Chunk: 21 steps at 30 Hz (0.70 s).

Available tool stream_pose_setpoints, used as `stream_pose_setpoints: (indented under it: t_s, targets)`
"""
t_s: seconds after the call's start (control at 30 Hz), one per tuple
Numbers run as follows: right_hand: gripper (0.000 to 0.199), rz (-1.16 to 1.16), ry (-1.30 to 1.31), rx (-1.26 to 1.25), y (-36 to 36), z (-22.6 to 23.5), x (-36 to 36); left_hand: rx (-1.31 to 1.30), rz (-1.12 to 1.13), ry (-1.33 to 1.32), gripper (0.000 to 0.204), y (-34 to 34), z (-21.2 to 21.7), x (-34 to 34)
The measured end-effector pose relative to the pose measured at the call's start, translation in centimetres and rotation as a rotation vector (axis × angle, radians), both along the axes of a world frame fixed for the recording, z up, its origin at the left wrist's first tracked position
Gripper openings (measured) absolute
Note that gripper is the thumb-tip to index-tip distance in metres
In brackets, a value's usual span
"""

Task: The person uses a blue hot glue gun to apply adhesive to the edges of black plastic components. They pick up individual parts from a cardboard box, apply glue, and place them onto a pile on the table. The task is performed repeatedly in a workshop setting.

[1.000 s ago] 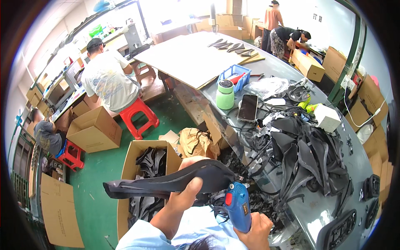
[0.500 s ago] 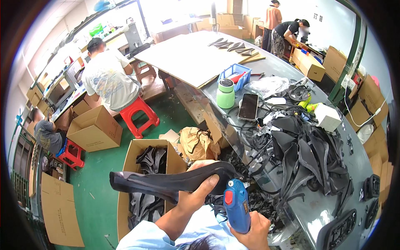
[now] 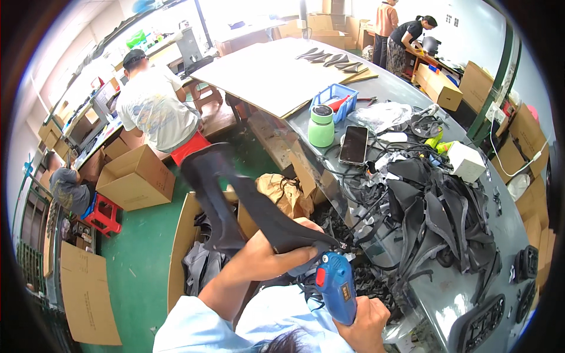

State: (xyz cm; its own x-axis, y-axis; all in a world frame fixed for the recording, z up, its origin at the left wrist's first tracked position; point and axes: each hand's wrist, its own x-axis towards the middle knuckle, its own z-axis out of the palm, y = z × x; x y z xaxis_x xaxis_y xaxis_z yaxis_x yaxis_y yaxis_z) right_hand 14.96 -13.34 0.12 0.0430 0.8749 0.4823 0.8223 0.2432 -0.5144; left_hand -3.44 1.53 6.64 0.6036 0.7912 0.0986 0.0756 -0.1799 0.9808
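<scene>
A long black padded piece (image 3: 210, 191) is in my left hand (image 3: 268, 256), fingers closed round its near end. Two strips of it spread apart and join at the far end, up over the cardboard box. My right hand (image 3: 368, 326) is wrapped round the grip of a blue handheld power tool (image 3: 338, 288) with a red button. The tool's head is at the near tip of the black piece, by my left fingers; whether it touches is hard to see. Below lies a heap of dark scraps (image 3: 376, 300).
A pile of black pieces (image 3: 435, 217) covers the metal table (image 3: 429, 300) at right. A phone (image 3: 354, 145), green bottle (image 3: 321, 126) and blue basket (image 3: 333, 97) stand farther back. An open cardboard box (image 3: 183, 253) holds dark pieces. Several people work nearby.
The black piece has swung from lying level to slanting up and left, and its two strips now show. My left hand has tilted with it. The tool has shifted slightly right.
</scene>
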Motion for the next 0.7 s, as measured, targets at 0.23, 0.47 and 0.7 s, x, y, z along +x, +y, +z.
stream_pose_setpoints:
  t_s: [0.23,0.47,0.7]
  targets:
    - [0.029,0.085,0.079,-0.071,-0.1,-0.6,0.0,0.436,-0.220,0.324,0.027,1.9,0.0,-0.3]
    - [0.037,0.165,0.263,-0.152,0.2,0.8,-0.4,0.520,-0.144,0.181,0.024,1.2,-3.8,1.0]
    - [0.040,0.224,0.394,-0.218,0.2,2.3,-0.6,0.425,-0.062,0.122,0.025,0.2,-6.6,2.3]
